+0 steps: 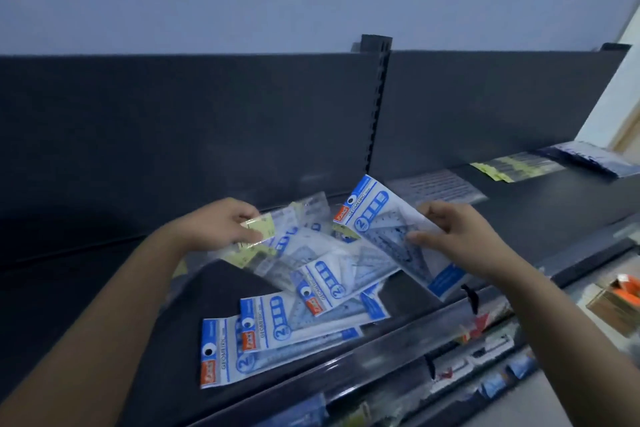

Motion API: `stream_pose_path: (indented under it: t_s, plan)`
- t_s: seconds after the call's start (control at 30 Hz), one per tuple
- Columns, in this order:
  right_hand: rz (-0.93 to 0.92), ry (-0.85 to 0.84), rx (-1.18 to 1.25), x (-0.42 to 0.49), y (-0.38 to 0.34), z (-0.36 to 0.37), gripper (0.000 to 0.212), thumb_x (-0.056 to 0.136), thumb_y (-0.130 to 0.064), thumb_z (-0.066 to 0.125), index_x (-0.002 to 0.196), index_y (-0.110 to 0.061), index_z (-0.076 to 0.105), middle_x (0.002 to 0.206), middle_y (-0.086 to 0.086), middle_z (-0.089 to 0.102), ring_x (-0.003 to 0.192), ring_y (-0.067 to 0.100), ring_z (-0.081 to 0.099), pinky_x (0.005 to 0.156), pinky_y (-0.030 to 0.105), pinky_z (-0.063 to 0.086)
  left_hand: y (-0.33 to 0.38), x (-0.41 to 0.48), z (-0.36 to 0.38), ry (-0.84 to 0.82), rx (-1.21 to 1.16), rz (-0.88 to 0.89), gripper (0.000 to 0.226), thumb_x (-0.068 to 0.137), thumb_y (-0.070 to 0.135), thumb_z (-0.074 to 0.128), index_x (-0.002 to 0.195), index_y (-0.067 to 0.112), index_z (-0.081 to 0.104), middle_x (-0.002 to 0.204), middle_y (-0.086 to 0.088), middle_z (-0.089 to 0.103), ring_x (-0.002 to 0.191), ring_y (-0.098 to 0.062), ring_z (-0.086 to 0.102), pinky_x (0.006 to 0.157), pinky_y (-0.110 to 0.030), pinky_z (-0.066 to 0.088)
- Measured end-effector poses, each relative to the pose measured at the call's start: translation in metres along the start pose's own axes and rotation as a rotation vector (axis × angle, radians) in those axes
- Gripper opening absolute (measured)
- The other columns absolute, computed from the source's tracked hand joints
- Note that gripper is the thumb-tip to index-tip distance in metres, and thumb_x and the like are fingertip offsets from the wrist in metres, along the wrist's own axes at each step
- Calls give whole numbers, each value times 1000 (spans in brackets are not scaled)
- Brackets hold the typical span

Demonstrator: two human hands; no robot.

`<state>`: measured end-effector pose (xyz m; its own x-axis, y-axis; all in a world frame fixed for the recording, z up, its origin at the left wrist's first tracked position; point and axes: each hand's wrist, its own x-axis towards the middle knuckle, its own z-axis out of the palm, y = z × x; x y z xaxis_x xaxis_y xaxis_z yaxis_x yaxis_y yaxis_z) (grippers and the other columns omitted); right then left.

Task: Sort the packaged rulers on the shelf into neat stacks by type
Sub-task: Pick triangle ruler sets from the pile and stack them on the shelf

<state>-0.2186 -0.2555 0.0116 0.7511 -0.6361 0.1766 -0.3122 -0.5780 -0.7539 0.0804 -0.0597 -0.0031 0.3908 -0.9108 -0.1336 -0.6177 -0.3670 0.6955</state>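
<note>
Left hand [221,222] pinches a yellow-label packet [260,230] between thumb and curled fingers; right hand [457,236] grips a blue packet [375,218] by its edge; loose pile [311,308] lies beneath both.

The light is dim, bluish and flat; I see no source. The yellow packet [258,230] in my left fingers [242,211] smears with motion, while the blue packet [374,218] in my right fingers [420,237] reads sharper. Far to their right the stacks [512,165] blur, and the shelf [536,218] edge bows.
</note>
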Motion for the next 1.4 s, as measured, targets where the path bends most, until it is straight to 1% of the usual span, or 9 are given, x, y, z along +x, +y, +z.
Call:
stream_pose_path:
  t_s: [0.2, 0.3, 0.37, 0.53, 0.67, 0.9, 1.07, 1.23, 1.4]
  plan:
    - [-92, -54, -80, -6, 58, -82, 19, 80, -3, 70, 75, -21, 66, 74, -10, 69, 73, 3, 64, 71, 26, 48, 100, 41, 69, 129, -22, 145, 14, 93, 9, 61, 81, 16, 65, 74, 1, 64, 68, -11, 57, 66, -24, 46]
    - [-97, -4, -182, -7, 100, -126, 9, 81, -8, 67, 80, -16, 66, 83, -2, 69, 84, 14, 64, 79, 36, 48, 156, 74, 113, 145, 14, 203, 13, 90, 7, 64, 83, 17, 66, 77, -4, 65, 68, -14, 57, 68, -29, 45]
    - [-93, 25, -281, -8, 127, -155, 3, 84, -12, 63, 84, -16, 63, 86, 3, 67, 85, 20, 61, 79, 39, 47, 190, 96, 141, 166, -19, 221, 10, 89, 6, 64, 88, 16, 66, 80, -7, 65, 69, -15, 58, 67, -29, 46]
    - [-104, 26, -328, -15, 178, -215, 9, 93, -17, 56, 89, -26, 57, 90, -7, 65, 84, 13, 58, 75, 36, 47, 259, 151, 200, 225, -58, 291, 14, 91, 7, 61, 96, 19, 67, 91, -1, 70, 81, -12, 62, 81, -30, 49]
    - [-92, 62, -382, -10, 215, -252, 13, 94, -20, 53, 91, -31, 48, 91, -2, 66, 86, 21, 60, 76, 41, 49, 299, 199, 232, 183, -45, 304, 14, 89, 6, 63, 98, 17, 68, 82, 6, 67, 73, -8, 58, 77, -28, 46]
    - [-39, 53, -406, 18, 273, -297, 9, 96, -18, 50, 105, -18, 52, 101, 1, 66, 92, 23, 60, 77, 40, 48, 349, 298, 284, 139, -35, 345, 13, 83, 11, 74, 95, 8, 70, 76, 4, 63, 65, -7, 54, 71, -25, 45]
    - [-32, 27, -291, 58, 311, -338, 8, 89, -11, 61, 90, -19, 61, 85, -5, 65, 80, 8, 57, 75, 30, 45, 374, 372, 314, 123, -44, 338, 14, 80, 12, 77, 92, 12, 70, 78, 6, 62, 59, 0, 50, 59, -11, 42]
    - [59, 9, -236, 109, 352, -382, 17, 84, -13, 69, 80, -28, 62, 81, -12, 66, 74, -3, 57, 76, 24, 44, 388, 446, 331, 175, -65, 311, 14, 78, 11, 78, 88, 16, 70, 77, 8, 61, 67, -6, 52, 58, -6, 39]
    - [71, -50, -218, 149, 392, -404, 5, 84, -11, 69, 86, -15, 65, 85, -4, 67, 78, 7, 58, 72, 17, 43, 391, 497, 353, 164, -12, 247, 14, 77, 13, 79, 84, 19, 68, 81, 5, 64, 72, -7, 54, 59, -8, 39]
